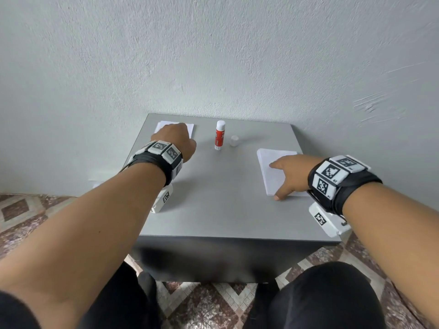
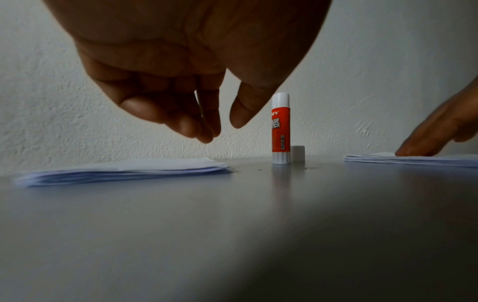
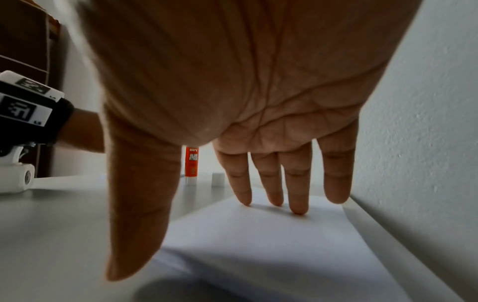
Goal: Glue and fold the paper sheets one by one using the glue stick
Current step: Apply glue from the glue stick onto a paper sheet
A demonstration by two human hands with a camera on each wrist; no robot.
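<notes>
The grey square tabletop [image 1: 213, 198] stands hard against a pale textured wall [image 1: 213, 55], so its far edge is closed, while the near and side edges drop off to a patterned floor [image 1: 23, 210]. The widest bare stretch runs down the middle and toward the near edge, which looks the best room for folding.

Two low stacks of thin white paper sheets lie well apart: the right stack [image 1: 273, 172] close to the right edge, the left stack [image 2: 124, 169] at the far left corner. The paper should be light, limp and slippery sheet on sheet, so I would slide the top one off by a corner or free edge.

The right hand [image 1: 292, 174] has a spread grip, straight fingers [image 3: 297, 196] resting flat on the right stack. The left hand [image 2: 181, 71] hangs above the left stack with loosely curled fingers, holding nothing.

The red and white glue stick [image 1: 219, 135] stands upright between the stacks, light, rigid and easily tipped; take it round the barrel. Its small white cap [image 1: 234, 140] sits just beside it.
</notes>
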